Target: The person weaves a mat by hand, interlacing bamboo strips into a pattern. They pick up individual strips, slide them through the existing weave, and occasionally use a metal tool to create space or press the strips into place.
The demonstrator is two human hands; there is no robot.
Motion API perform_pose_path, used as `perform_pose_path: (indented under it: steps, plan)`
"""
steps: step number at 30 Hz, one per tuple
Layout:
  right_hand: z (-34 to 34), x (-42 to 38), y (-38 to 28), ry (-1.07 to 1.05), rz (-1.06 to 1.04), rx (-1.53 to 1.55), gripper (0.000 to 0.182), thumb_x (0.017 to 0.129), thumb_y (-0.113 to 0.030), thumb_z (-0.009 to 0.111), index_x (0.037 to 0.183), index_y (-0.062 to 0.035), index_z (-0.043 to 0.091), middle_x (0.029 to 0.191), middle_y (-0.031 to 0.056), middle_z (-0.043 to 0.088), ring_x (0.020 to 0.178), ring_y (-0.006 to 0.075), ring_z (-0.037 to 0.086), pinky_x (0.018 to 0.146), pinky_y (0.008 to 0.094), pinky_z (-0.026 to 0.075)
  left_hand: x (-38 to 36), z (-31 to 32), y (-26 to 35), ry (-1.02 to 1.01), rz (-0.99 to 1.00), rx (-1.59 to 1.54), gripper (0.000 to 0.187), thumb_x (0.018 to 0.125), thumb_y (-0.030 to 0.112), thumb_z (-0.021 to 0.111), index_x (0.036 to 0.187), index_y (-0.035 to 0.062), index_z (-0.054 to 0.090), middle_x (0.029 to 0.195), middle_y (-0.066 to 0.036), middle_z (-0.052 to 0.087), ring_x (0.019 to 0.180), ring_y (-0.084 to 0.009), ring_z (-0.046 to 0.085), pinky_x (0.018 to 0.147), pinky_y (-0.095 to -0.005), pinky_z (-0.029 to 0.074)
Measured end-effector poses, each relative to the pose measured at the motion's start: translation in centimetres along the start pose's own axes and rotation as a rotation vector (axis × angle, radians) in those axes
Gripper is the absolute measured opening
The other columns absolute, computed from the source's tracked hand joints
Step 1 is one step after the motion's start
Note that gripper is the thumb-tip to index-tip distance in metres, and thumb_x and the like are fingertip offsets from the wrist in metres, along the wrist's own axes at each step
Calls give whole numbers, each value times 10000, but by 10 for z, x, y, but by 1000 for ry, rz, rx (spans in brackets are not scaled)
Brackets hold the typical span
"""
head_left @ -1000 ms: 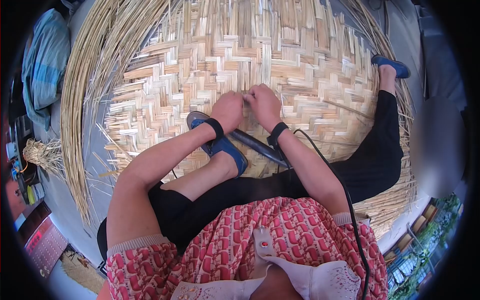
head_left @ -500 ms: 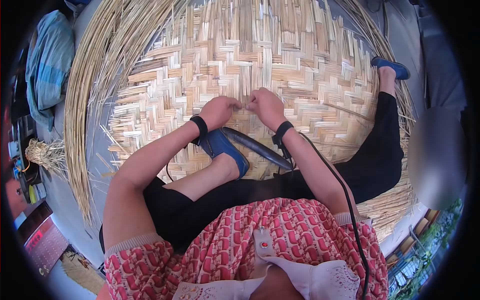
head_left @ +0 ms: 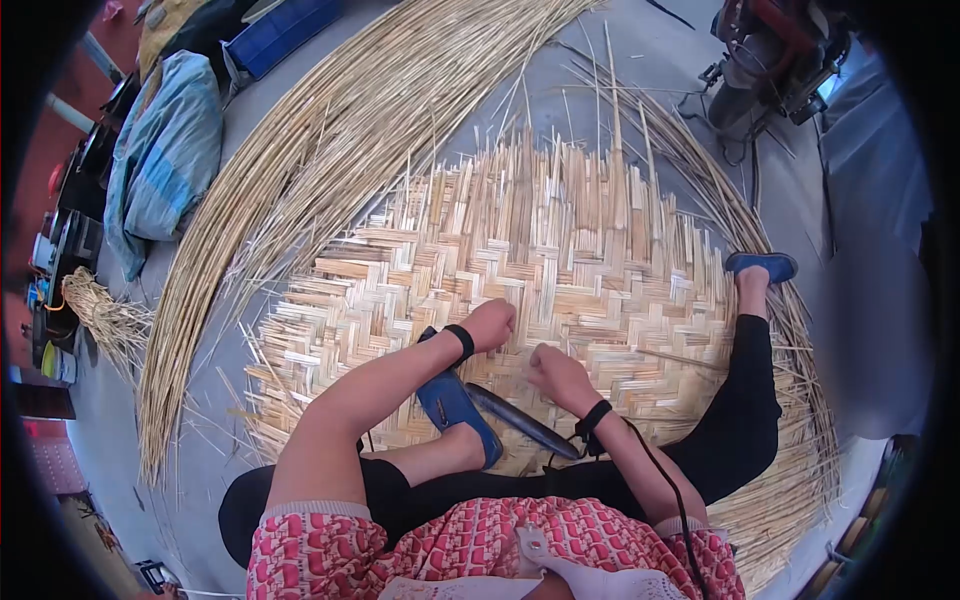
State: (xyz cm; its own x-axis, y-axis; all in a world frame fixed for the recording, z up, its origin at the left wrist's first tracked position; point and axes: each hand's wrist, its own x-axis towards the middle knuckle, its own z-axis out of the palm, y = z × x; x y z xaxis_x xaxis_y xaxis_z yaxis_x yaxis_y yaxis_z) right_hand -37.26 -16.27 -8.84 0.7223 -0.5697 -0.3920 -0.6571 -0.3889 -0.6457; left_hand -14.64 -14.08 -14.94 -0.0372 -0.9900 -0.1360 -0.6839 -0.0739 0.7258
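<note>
A woven mat [head_left: 600,310] of flat pale split stalks in a zigzag pattern lies under both hands. My left hand [head_left: 491,325] is over its middle, fingers curled closed. Just right of it and nearer my body, my right hand [head_left: 562,381] is also closed, the fingers bent toward the left. Whatever either hand pinches is hidden or too fine to make out. Below them a long, dark, smooth, slightly curved bar [head_left: 522,420] rests beside my blue shoe [head_left: 458,412], which stands on the mat.
Long loose stalks [head_left: 330,120] are spread along the left and far side. More stalks [head_left: 790,420] lie at the right, by my other shoe [head_left: 762,266]. A blue sack [head_left: 165,150], a blue crate [head_left: 283,35] and a machine [head_left: 765,65] stand farther out. A cable [head_left: 665,475] runs along my right arm.
The view has tipped up, showing more floor and the mat's far edge. My hands, nearly touching at the fingertips before, are now farther apart, the left one farther from my body.
</note>
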Motion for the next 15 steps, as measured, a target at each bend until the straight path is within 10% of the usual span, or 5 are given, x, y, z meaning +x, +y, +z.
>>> perform_pose_path:
  steps: [5, 9, 11, 13, 15]
  plan:
    - [36, -65, -12, -280, -119, -347, 522, 739, -274, 818, 1105, -38, 531, 997, 168, 657, 926, 362, 669, 747, 474, 538, 8, -31, -2, -283, -109, -218, 199, 803, 108, 632, 964, 17, 706, 899, -136, 719, 855, -257, 692, 794, -354, 539]
    - [40, -66, 3, -184, -205, -264, 419, 785, -251, 758, 1076, -45, 540, 941, 192, 653, 889, 367, 673, 702, 476, 537, 7, -65, 18, -278, -145, -91, 189, 859, 63, 598, 1024, 12, 674, 903, -104, 705, 849, -172, 672, 773, -315, 530]
    - [18, -51, 17, 216, -202, -91, 302, 837, -208, 671, 1044, -38, 532, 908, 182, 674, 846, 371, 682, 664, 483, 539, 0, -88, 43, -321, -168, -99, 196, 872, 73, 600, 1046, 11, 664, 919, -101, 704, 853, -180, 669, 784, -318, 528]
    - [-21, -37, 35, 525, 35, -174, 272, 849, -149, 608, 1046, 3, 497, 745, 168, 668, 696, 359, 686, 560, 465, 534, -12, -114, 69, -436, -112, 15, 199, 883, 79, 606, 1063, 11, 657, 930, -100, 702, 858, -186, 667, 793, -317, 528]
    - [-61, -39, 69, 404, 385, -142, 389, 852, -82, 552, 1189, 78, 445, 787, 212, 696, 724, 331, 716, 559, 440, 553, -25, -147, 94, -543, -104, 140, 196, 891, 76, 613, 1072, 11, 655, 932, -104, 700, 867, -189, 668, 797, -316, 528]
